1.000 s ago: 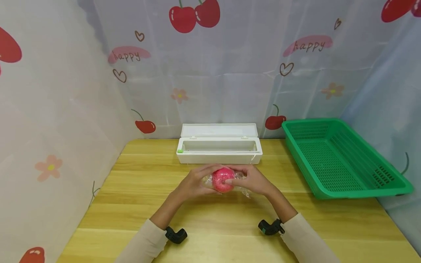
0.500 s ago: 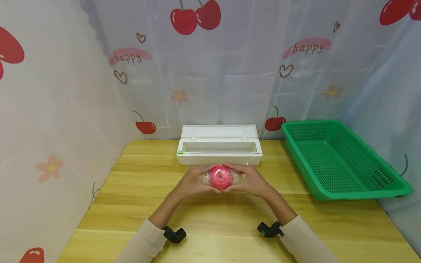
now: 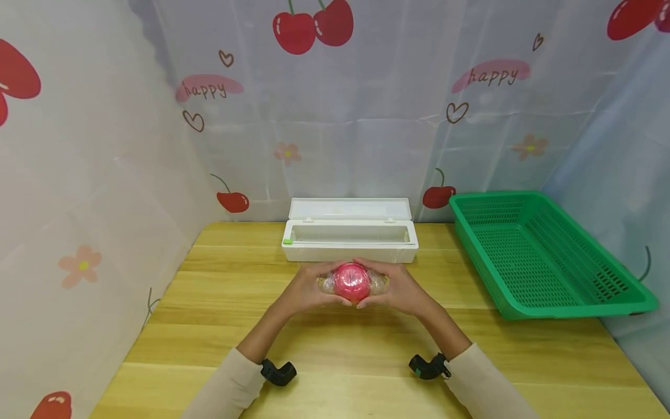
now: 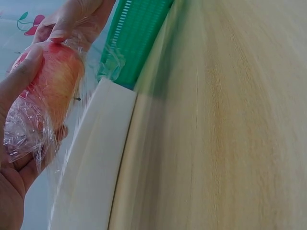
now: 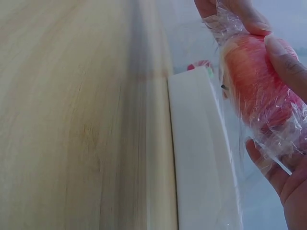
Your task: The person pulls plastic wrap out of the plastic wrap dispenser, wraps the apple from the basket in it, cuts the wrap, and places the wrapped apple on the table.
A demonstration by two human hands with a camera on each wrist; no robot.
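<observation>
Both hands are gripping a red apple [image 3: 352, 282] from opposite sides, the left hand [image 3: 309, 288] and the right hand [image 3: 402, 289] curving their fingers over its far side while their thumbs are pressing at the near side. The apple is sitting between the two palms, being held above the tabletop [image 3: 335, 349] and in front of the white box. Clear plastic film [image 5: 288, 129] is wrapping it, clinging smoothly across the red skin and bunching into crinkled clumps at both sides, toward each palm. In the wrist views, a thin dark stem [image 4: 77, 98] is poking out from the apple's far end, and loose edges of film are hanging around it. The white box [image 3: 350, 255] is lying lengthwise on the tabletop beyond the hands, its lid [image 3: 349, 208] standing open at the back and a small green tab [image 3: 288, 241] showing at its front left corner. A green basket [image 3: 581, 310] is resting to the right, well apart from the apple. Light sleeves [image 3: 489, 381] are covering the forearms, and a black device [image 3: 278, 373] is sitting at each wrist. Behind everything, a pale curtain [image 3: 366, 116] is hanging, showing cherries, hearts and the word "happy".
</observation>
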